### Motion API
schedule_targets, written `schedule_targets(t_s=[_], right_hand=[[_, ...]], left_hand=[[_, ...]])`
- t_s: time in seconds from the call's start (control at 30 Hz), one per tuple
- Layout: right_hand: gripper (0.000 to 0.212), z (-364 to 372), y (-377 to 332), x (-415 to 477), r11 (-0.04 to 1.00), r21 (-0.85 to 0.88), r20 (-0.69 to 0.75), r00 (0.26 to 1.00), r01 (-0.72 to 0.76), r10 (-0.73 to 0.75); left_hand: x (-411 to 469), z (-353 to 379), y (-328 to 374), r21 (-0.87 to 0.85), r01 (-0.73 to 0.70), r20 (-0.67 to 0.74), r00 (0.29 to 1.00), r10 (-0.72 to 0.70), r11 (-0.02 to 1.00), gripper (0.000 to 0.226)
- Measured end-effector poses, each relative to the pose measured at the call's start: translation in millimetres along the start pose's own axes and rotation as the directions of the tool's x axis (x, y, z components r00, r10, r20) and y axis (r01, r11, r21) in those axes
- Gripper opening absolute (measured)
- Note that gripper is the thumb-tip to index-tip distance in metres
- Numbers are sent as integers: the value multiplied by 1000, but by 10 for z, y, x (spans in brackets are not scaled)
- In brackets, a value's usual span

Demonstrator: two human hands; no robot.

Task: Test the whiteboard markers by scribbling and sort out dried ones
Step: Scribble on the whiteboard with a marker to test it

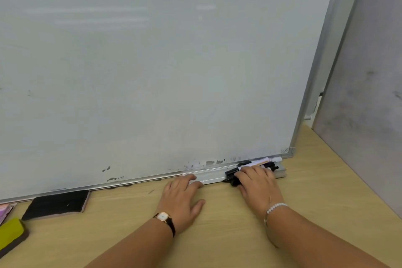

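My right hand (258,183) is reached out palm down, fingers curled over the bunch of markers (261,164) lying at the right end of the whiteboard (152,72) tray (213,175). My left hand (181,198) lies flat and loose on the table (239,235), fingertips touching the tray, holding nothing.

It looked like an office. A framed whiteboard (152,72) stood on a pale desk (217,237) beside a grey partition (369,76).

Bare tabletop (228,237) is lying open along the near side of the marker tray (214,176), while the left hand (181,197) is resting at its left end, the right hand (257,184) is gripping markers (231,173) crowding its right end, and a black eraser (57,203) is lying well to its left.
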State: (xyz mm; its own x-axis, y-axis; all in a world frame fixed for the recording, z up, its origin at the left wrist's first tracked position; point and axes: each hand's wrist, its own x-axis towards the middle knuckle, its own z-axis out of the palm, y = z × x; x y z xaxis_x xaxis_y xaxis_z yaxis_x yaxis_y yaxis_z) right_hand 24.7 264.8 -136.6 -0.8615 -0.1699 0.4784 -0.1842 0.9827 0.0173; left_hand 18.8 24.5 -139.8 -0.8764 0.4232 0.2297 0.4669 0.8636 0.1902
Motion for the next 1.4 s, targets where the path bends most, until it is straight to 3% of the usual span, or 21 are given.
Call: schedule_targets(t_s=[0.1, 0.2, 0.33, 0.47, 0.57, 0.63, 0.73, 0.83, 0.93, 1.0, 1.03, 1.13, 1.2, 1.27, 1.4], right_hand=[[38, 104, 114, 25, 997, 13, -95, 992, 81, -79], [15, 140, 173, 70, 981, 3, -221, 957, 192, -187], [14, 32, 77, 174, 966, 41, -280, 931, 254, -233], [55, -134, -180, 267, 952, 38, -142, 944, 305, -297], [40, -227, -386, 301, 938, 20, -110, 933, 347, -343], [17, -314, -494, 341, 936, 84, -143, 934, 342, -328], [34, -423, -688, 471, 918, 309, -219, 958, 250, -188], [54, -642, -927, 613, 733, 680, -130, 988, 27, 85], [71, -862, -1170, 736, 565, 815, 41, 986, -128, 163], [61, -950, -1306, 801, 406, 902, 75, 979, -147, 188], [50, -974, -1372, 830, 387, 915, 39, 980, -113, 194], [22, -1000, -1521, 886, 488, 862, -215, 971, 136, 109], [29, -988, -1605, 966, 605, 755, -321, 947, 252, 6], [33, -995, -1679, 1081, 698, 653, -354, 933, 295, -62], [35, -1083, -1780, 1361, 721, 598, -430, 899, 351, -81]], left_hand=[[-20, 58, -50, -61, 10, -43, 999, -13, 998, 40], [-9, 62, -54, -38, 12, -82, 996, -15, 999, 44], [-20, 74, -56, -44, 29, -123, 992, -34, 999, 45], [-25, 79, -78, -20, 5, -162, 987, -8, 1000, 47], [-76, 52, -122, 29, -29, -176, 984, 34, 999, 50], [-126, 5, -198, 114, -49, -190, 979, 70, 992, 51], [-194, -132, -429, 244, -6, -245, 967, 68, 970, 59], [-201, -305, -733, 321, 59, -316, 947, 48, 945, 81], [-187, -513, -999, 364, 127, -363, 932, 16, 923, 92], [-192, -598, -1131, 371, 163, -388, 921, -7, 914, 95], [-196, -623, -1190, 361, 189, -414, 910, -25, 913, 98], [-156, -706, -1303, 287, 302, -502, 856, -126, 909, 111], [-73, -861, -1353, 232, 336, -558, 815, -158, 913, 96], [55, -1083, -1375, 189, 321, -589, 793, -155, 928, 95], [317, -1531, -1409, 209, 269, -640, 765, -77, 940, 107]])
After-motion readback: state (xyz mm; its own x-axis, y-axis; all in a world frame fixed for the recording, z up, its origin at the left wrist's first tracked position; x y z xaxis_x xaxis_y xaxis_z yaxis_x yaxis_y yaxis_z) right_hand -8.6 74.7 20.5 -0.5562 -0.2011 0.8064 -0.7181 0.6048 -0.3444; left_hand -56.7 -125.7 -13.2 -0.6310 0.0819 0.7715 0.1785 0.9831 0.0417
